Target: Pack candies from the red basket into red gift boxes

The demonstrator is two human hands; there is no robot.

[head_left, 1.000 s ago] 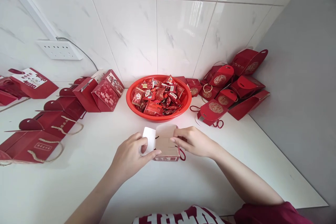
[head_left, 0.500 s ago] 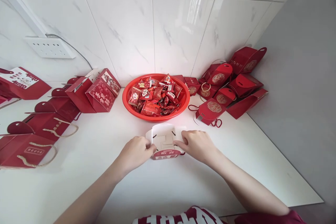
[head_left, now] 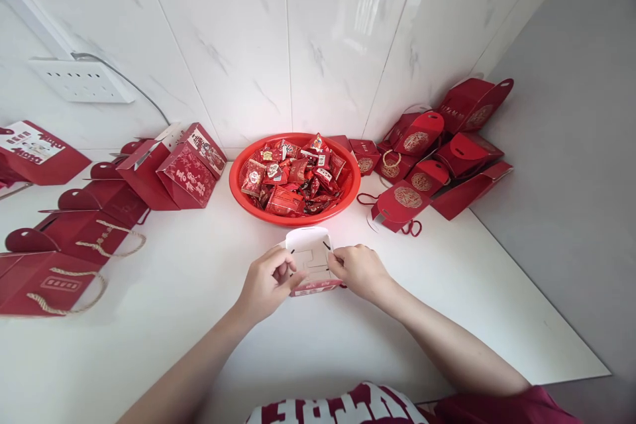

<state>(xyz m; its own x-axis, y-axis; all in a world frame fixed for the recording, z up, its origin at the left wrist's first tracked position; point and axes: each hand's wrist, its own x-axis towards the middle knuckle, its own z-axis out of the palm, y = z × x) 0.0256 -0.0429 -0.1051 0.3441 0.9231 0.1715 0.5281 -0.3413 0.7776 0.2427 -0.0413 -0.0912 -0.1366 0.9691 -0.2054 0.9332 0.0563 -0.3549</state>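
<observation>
An open gift box (head_left: 309,262), white inside and red on its front, stands on the white table in front of me. Small dark slots or cord ends show near its inner corners. My left hand (head_left: 268,283) is at the box's left side, fingers curled and thumb reaching over the front left corner; it covers the left wall. On the other side, my right hand (head_left: 362,270) is closed on the right wall, thumb and fingers pinching its edge. Just behind the box sits a red plastic basket (head_left: 243,202) heaped with wrapped sweets (head_left: 285,201).
Folded red gift boxes (head_left: 106,238) with rope handles line the left side, alongside two larger boxes (head_left: 186,175). More red boxes (head_left: 407,197) are piled at the right by a grey panel (head_left: 561,146). A tiled wall (head_left: 223,33) with a socket strip (head_left: 82,81) closes the back.
My left hand has moved right and in over the box's left side. My right hand has shifted slightly left against the right wall. The front flap's lettering shows less, and the view has shifted slightly.
</observation>
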